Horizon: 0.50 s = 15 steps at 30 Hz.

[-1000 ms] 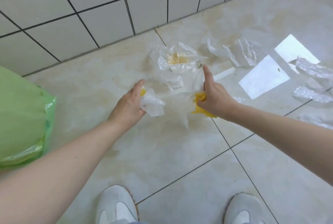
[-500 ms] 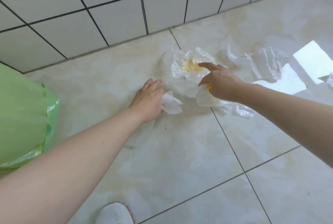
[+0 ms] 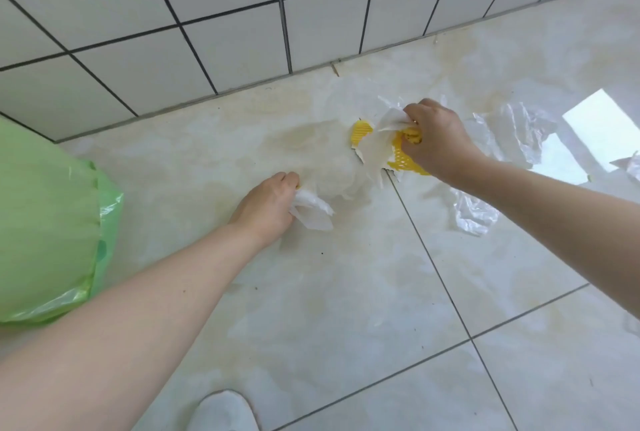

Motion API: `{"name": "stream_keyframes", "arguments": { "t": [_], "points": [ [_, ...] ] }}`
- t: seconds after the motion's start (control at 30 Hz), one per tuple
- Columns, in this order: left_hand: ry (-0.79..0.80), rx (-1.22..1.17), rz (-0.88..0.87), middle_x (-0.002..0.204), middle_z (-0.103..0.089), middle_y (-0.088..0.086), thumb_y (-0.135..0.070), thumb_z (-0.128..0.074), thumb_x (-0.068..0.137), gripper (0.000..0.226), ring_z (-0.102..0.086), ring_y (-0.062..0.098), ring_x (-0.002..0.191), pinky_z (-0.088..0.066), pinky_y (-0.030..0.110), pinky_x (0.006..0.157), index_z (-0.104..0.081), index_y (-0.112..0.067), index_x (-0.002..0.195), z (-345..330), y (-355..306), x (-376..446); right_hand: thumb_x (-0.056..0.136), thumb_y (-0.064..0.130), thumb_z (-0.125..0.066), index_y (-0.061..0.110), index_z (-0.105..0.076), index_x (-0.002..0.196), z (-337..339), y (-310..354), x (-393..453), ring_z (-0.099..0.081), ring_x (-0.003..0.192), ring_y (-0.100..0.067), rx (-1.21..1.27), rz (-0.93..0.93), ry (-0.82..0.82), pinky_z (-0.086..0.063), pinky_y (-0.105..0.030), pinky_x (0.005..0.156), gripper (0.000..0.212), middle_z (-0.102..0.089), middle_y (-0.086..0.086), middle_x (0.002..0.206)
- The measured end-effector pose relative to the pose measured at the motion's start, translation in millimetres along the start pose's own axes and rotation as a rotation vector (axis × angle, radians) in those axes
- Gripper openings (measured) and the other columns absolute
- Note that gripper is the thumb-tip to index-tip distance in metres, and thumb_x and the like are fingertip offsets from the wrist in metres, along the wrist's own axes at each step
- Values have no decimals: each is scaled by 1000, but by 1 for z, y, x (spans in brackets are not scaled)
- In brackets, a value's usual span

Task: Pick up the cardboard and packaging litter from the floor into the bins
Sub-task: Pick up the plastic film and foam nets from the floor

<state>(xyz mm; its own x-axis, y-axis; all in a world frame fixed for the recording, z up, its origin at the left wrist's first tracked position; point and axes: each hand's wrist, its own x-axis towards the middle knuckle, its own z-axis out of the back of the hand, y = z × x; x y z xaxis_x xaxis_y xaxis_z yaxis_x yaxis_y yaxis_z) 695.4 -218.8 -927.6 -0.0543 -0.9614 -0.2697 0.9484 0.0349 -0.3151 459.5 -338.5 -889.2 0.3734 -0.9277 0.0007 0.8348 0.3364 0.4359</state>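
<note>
Head view, left to right: the green bin bag (image 3: 45, 222) sits at nine o'clock, its plastic rim bulging toward me. My left hand (image 3: 268, 203) lies just left of centre, fingers curled round a crumpled white wrapper (image 3: 313, 210); a second ago it held the same scrap, so nothing has been dropped. Next, toward one o'clock of that hand, a blurred white bag (image 3: 332, 167) stretches between my hands. The real change is on the right: my right hand (image 3: 438, 139) has reached farther toward the wall, from a pointing finger over the pile half a second ago to a closed fist. It now clamps white paper (image 3: 389, 122) together with yellow packaging (image 3: 407, 156), and a yellow scrap (image 3: 360, 130) shows just left of it. I judge the pile is gathered and ready to lift toward the bag at nine o'clock.

Both forearms stretch forward and low, wrists bent down, knuckles up, hands well apart. Clear plastic film (image 3: 512, 132) lies on the floor (image 3: 346, 309) at three o'clock, not yet collected, with another piece (image 3: 472, 215) below my right forearm.
</note>
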Motion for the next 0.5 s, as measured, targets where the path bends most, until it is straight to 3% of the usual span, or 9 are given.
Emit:
{"name": "stream_keyframes", "arguments": {
  "t": [0.13,0.2,0.3,0.37,0.4,0.5],
  "points": [
    [-23,-100,45,97,-52,14,-4,-54,82,18,-55,37,88,-42,41,70,-41,-12,92,14,8,-19,73,5,-60,17,-41,80,-3,24,-9,-42,74,-25,27,27,19,-20,-28,55,24,-44,-4,80],
    [-47,-171,76,103,-55,14,-5,-56,81,23,-56,37,92,-43,39,71,-43,-12,99,20,14,-29,73,7,-59,20,-41,93,-7,39,-14,-43,75,-23,85,22,56,-24,-27,54,30,-46,0,77],
    [-73,-234,128,120,-57,15,-5,-58,82,49,-56,34,109,-46,38,87,-43,-10,128,27,27,-45,72,8,-57,25,-33,123,-12,69,-26,-45,67,-17,202,32,127,-36,-30,53,59,-46,0,69],
    [-127,-271,162,118,-59,13,-7,-61,81,47,-56,31,109,-45,33,88,-49,-11,127,33,37,-55,74,11,-59,24,-31,132,-17,85,-30,-45,71,-21,166,50,161,-32,-32,58,65,-49,-2,74],
    [-153,-285,177,111,-61,12,-8,-61,80,39,-57,31,105,-45,31,83,-55,-10,118,37,41,-60,76,13,-61,21,-38,128,-19,94,-31,-46,76,-23,136,66,178,-30,-29,62,58,-50,-2,79],
    [-205,-314,222,95,-61,13,-9,-62,76,14,-58,32,90,-42,31,71,-61,-6,90,49,51,-74,78,15,-62,18,-52,85,-18,125,-32,-51,79,-28,77,151,216,-22,-23,57,13,-51,-3,81]
  ]
}}
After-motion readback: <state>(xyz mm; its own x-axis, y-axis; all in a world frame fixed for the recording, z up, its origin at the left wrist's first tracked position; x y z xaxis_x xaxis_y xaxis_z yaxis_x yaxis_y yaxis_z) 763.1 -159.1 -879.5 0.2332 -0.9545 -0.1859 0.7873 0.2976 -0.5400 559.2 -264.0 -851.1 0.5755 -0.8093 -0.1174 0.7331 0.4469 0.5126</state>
